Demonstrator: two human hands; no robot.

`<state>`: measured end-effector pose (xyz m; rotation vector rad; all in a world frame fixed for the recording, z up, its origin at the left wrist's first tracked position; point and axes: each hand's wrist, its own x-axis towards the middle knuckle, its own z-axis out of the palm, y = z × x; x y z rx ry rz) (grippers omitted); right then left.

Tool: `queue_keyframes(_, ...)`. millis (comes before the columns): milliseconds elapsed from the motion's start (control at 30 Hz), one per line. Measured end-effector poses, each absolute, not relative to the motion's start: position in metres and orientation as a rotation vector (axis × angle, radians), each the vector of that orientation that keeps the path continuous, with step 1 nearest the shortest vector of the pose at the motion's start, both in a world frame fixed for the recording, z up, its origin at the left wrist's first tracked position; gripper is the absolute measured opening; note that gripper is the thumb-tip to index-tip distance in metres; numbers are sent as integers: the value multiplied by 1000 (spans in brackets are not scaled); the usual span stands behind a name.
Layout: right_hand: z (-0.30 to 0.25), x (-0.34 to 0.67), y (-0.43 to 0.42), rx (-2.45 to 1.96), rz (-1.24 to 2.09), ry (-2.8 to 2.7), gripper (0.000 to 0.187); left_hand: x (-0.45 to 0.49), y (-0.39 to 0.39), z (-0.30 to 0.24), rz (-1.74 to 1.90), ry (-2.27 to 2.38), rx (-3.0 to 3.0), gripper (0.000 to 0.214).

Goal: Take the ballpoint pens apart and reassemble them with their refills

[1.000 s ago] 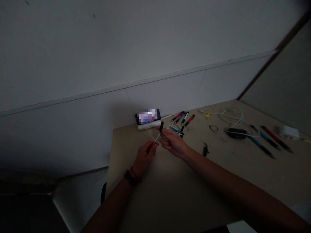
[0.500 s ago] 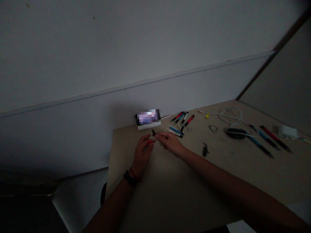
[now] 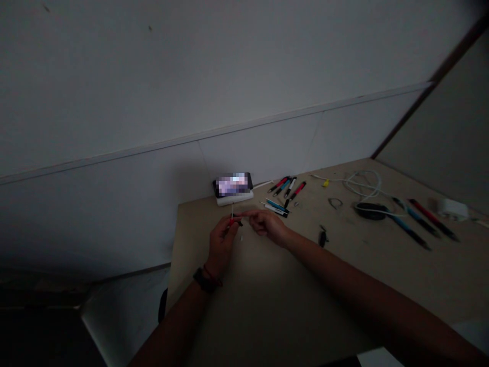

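Dim light. Reference point: a flat black smartphone [image 3: 233, 184] with a pixelated screen, lying on a white rectangular block [image 3: 234, 200] at the back of a pale, scuffed wooden bench [image 3: 194, 227].

Below the phone: left hand [image 3: 221, 243], with a dark strap and thin red cord [image 3: 206, 280] on the wrist. Its fingers [image 3: 226, 229] are clamped on a slim red-and-black plastic pen barrel [image 3: 231, 221], from which a thin white rod [image 3: 232, 210] stands upright. Right hand [image 3: 267, 227] lies just right of the barrel, fingers together and extended, tips at the barrel; grip cannot be told. A tiny pale fragment [image 3: 241, 238] lies below them.

Right of the phone: slim red, blue and white pens [image 3: 286, 187] in a row, then a small black piece [image 3: 323, 237], a coiled white cable [image 3: 362, 182], a black oblong object [image 3: 370, 211], and long blue and red pens [image 3: 416, 223].
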<state>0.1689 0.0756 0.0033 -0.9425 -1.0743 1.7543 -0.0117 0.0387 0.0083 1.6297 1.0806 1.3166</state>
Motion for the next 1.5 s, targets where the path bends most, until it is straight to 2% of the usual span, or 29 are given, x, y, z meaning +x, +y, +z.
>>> queue_keyframes(133,2,171,80,-1030,1827,-938,53,-11,38,8,1274,1084,1639,30)
queue_keyframes(767,-9,167,74,-1027,1849,-786,28,-8,35,11,1213,1033,1692,31)
queue_keyframes(1167,-18,165,78,-989,1734,-800,30,-9,35,9,1179,1036,1706,33)
queue_keyframes(1400,-15,163,80,-1014,1624,-1064,24,-8,35,11,1197,1017,1709,32)
queue_keyframes(1500,-12,163,80,-1010,1524,-1278,29,-9,35,9,1198,1024,1712,31)
